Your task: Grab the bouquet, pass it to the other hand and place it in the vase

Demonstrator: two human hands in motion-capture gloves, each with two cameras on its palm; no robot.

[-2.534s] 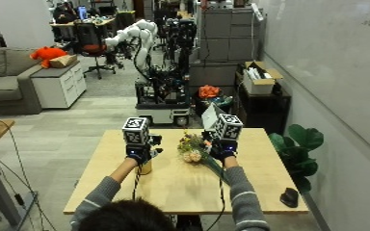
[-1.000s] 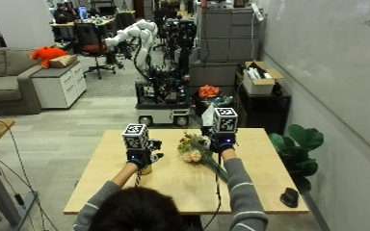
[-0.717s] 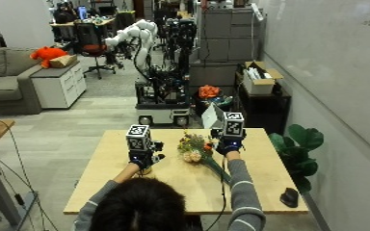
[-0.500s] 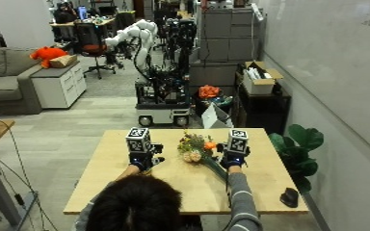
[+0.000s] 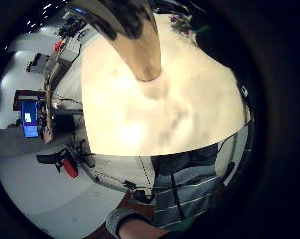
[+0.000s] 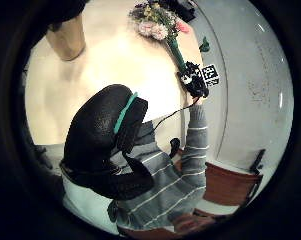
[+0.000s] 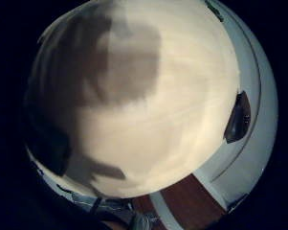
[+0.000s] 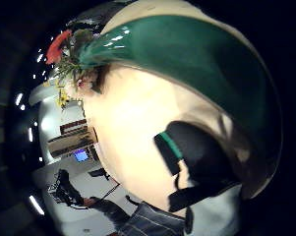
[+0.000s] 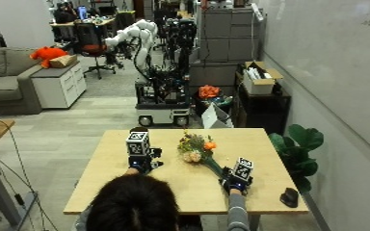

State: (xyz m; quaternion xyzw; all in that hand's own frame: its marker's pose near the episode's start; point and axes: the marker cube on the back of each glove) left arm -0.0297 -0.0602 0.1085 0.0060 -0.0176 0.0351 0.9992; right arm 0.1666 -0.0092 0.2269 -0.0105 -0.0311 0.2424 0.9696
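— Where's the bouquet [image 9: 196,148]?
— Flat on the tabletop [image 9: 262,144], blooms pointing away from the right hand [image 9: 236,182], whose grip sits at the green stem end; whether it clasps the stem, I can't tell.
— And the left hand [image 9: 141,163]?
— By the tan vase [image 6: 66,39]; its grip is hidden too.
— Anything else?
— A small dark object [image 9: 289,197] beyond the right hand.

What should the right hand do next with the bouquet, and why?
Probably close on the stem and lift. The bouquet lies flat on the table, its green stem wrap running to the right hand, and fills the right thumb-side palm view. A grip can't be confirmed.
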